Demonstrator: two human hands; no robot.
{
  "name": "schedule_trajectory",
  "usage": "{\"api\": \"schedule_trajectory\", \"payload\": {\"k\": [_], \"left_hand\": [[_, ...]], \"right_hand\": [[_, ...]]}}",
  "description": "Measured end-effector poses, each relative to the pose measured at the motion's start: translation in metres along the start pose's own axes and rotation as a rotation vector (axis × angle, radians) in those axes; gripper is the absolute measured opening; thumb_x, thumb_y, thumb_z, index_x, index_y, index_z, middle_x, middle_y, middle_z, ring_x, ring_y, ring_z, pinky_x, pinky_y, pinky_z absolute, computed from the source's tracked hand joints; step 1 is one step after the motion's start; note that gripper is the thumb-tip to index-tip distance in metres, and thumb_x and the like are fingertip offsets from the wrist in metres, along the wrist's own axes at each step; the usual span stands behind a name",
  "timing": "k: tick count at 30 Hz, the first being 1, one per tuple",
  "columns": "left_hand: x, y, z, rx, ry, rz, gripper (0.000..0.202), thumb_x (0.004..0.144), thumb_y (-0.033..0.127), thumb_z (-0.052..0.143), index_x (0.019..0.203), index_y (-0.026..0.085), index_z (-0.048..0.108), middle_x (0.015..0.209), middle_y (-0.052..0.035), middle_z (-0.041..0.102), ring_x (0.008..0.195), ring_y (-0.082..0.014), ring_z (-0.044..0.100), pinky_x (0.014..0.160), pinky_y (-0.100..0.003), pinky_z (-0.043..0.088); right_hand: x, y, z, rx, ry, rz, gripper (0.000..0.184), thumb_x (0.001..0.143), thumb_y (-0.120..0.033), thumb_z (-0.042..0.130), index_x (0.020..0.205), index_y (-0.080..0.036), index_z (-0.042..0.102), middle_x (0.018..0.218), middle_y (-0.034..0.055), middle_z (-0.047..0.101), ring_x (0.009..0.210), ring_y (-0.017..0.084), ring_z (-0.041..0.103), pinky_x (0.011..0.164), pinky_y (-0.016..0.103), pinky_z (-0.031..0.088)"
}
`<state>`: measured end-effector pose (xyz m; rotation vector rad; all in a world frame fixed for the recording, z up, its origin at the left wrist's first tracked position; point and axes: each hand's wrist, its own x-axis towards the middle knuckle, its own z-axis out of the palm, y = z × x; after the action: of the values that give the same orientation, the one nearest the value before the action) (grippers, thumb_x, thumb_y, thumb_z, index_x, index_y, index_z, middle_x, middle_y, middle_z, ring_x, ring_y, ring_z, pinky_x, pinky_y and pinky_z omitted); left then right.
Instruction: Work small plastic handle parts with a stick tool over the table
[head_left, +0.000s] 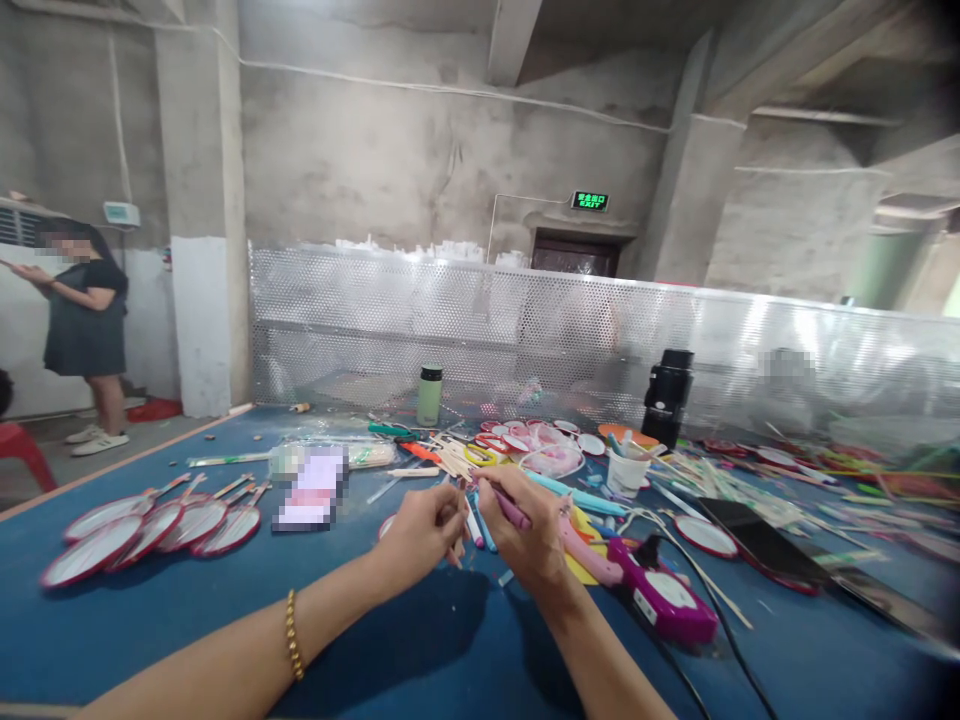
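Above the blue table my left hand is closed in a pinch, fingertips together. A small, thin piece shows at those fingertips, too small and blurred to name. My right hand, just beside it, grips a purple pen like a writing tool, its tip pointing at the left fingertips. Just beyond both hands lie thin wooden sticks and yellow-handled scissors. Colored markers lie between and behind the hands. A pink curved handle and a purple box-shaped device sit right of my right wrist.
Round white fans with red rims lie at left near a phone. Behind stand a green bottle, a black flask and a white cup. Black cables run at right by a dark tablet. A person stands far left.
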<state>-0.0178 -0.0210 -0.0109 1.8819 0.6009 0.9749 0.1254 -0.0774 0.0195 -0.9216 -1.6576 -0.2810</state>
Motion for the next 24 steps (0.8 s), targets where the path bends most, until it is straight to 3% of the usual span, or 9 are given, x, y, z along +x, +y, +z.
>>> {"api": "schedule_trajectory", "payload": {"k": [17, 24], "left_hand": [[0.0038, -0.0084, -0.0013, -0.027, -0.009, 0.020, 0.014, 0.083, 0.030, 0.048, 0.075, 0.019, 0.053, 0.061, -0.0006, 0.064, 0.049, -0.0140, 0.061, 0.050, -0.025, 0.050], [0.0037, -0.0022, -0.0022, -0.031, 0.014, 0.013, 0.016, 0.083, 0.032, 0.050, 0.075, 0.019, 0.052, 0.059, -0.0003, 0.063, 0.048, -0.0143, 0.060, 0.050, -0.027, 0.052]], "right_hand": [[0.0028, -0.0016, -0.0020, -0.017, -0.001, -0.035, 0.015, 0.089, -0.016, 0.054, 0.092, -0.019, 0.068, 0.083, 0.0039, 0.069, 0.077, 0.015, 0.065, 0.074, 0.026, 0.052], [0.0013, -0.0006, -0.0001, -0.094, 0.054, 0.008, 0.014, 0.088, -0.019, 0.055, 0.097, -0.020, 0.066, 0.079, 0.0021, 0.070, 0.071, 0.014, 0.067, 0.071, 0.025, 0.053]]}}
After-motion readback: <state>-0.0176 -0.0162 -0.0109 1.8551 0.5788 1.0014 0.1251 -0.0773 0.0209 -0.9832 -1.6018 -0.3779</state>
